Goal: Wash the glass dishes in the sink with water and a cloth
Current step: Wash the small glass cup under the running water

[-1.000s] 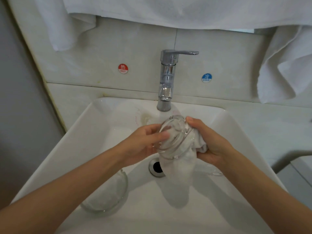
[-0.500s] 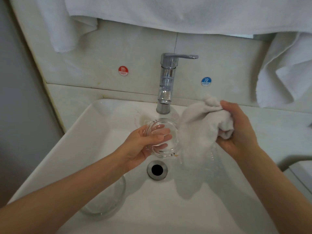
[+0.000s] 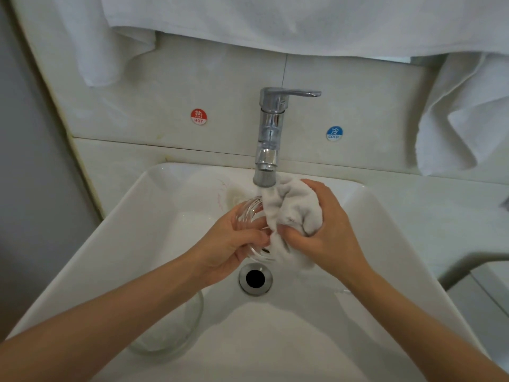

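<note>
Glass dish point(image 3: 248, 214) in curled left hand point(image 3: 230, 245)

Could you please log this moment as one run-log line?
left hand: grips glass dish | right hand: grips cloth against it | second dish: in sink

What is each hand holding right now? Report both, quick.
Left hand: closed, gripping the small glass dish.
Right hand: closed, gripping the white cloth against the dish.
</note>
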`<state>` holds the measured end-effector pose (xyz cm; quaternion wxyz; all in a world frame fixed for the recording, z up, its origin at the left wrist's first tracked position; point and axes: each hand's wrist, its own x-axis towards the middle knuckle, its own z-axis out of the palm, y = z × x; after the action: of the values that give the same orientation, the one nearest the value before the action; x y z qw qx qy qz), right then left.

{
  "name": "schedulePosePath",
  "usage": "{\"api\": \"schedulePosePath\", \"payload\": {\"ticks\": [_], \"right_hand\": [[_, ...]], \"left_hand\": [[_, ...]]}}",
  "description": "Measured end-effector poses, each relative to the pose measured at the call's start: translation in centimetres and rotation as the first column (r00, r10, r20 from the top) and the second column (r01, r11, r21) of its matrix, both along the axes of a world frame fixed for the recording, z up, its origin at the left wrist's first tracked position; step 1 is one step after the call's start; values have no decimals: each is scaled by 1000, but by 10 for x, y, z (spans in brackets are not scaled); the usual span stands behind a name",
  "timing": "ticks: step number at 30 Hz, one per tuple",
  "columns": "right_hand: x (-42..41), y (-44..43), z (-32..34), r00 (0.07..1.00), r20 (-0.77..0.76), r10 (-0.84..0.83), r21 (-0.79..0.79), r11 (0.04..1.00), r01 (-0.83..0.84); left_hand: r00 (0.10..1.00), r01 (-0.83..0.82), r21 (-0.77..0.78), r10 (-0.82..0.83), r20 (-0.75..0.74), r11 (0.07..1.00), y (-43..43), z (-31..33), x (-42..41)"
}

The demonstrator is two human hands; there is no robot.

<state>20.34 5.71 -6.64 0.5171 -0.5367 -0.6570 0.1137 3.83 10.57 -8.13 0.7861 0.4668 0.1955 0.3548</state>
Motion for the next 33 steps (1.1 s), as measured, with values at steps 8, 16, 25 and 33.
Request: {"api": "schedulePosePath", "payload": {"ticks": [8,16,25,33], "right_hand": [[-5,-4,1,991,117,-69,45,997,64],[-20,-8,-7,987,143,71,39,996,-77],[-16,5,-2,988,-68,-136,0,991,136],[-15,-4,-6,995,102,-9,-40,999,14]], "left_hand": [[999,50,-11,-49,11,999,-3,3,-1],[989,130,61,-125,-79,990,-4,5,-4],[990,138,15,-138,31,990,-1,8,-3],[993,109,71,-105,-58,991,-2,4,-3]]}}
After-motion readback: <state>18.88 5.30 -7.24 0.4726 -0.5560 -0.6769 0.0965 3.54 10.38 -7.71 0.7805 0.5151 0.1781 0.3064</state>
